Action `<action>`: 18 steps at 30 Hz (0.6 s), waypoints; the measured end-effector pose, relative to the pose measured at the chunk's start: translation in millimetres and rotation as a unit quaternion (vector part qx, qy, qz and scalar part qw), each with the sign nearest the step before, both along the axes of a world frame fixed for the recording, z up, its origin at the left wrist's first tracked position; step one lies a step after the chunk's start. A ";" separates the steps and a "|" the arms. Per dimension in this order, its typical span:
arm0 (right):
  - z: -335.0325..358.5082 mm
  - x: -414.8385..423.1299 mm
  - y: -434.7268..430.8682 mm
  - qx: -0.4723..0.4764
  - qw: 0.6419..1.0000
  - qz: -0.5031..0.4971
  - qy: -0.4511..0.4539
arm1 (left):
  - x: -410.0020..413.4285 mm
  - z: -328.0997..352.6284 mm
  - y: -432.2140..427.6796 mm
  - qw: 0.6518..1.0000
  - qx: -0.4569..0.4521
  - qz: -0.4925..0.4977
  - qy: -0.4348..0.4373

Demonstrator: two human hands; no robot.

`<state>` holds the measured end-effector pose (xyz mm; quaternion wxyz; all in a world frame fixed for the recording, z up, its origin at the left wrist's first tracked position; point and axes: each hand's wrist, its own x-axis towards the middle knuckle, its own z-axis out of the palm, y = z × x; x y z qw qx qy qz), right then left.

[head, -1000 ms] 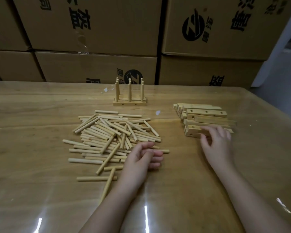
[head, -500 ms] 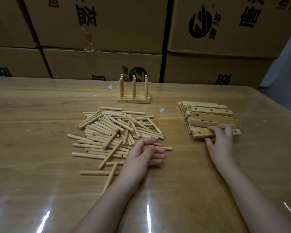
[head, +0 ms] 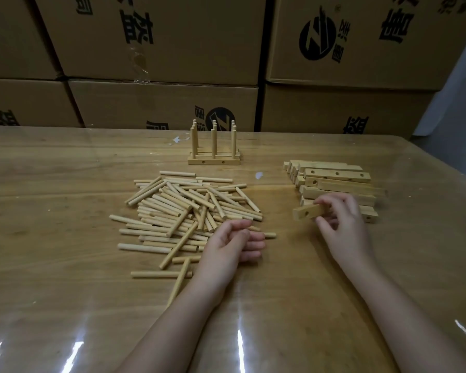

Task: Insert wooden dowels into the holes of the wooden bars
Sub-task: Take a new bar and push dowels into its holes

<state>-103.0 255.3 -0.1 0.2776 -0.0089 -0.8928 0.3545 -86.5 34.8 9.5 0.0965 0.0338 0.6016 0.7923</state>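
Right hand [head: 342, 219] is pinching one wooden bar [head: 308, 212] between thumb and fingertips. It is holding the bar just off the near-left corner of the bar stack [head: 336, 181], which is sitting at 2 o'clock on the table [head: 65, 292]. One hole is showing on the bar's near face.

Left hand [head: 234, 243] is resting at the 5 o'clock edge of the dowel pile [head: 189, 211], fingers loosely curled. I cannot tell whether a dowel is under them.

A finished rack [head: 214, 154] with upright dowels is standing at 12 o'clock.

Judging the step as fetching a bar. It probably wants bringing to 6 o'clock, between the hands, and laying flat with the holed face up. The right hand would be pinning one end. The left should be taking a single loose dowel from the pile's edge, gripping it low, and pressing it in dead upright. A tilted dowel is likely to jam.
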 end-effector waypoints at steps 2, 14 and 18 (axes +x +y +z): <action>3.0 5.1 -15.1 -0.004 0.999 0.045 0.006 | 0.5 1.5 0.8 1.000 -0.003 0.004 0.001; 9.9 12.2 -80.4 -0.012 0.987 0.157 0.016 | -1.5 5.0 -3.4 0.997 0.062 0.001 -0.052; -4.7 14.9 -88.5 -0.028 0.982 0.183 0.023 | -0.5 2.8 -7.6 0.997 0.066 -0.018 -0.042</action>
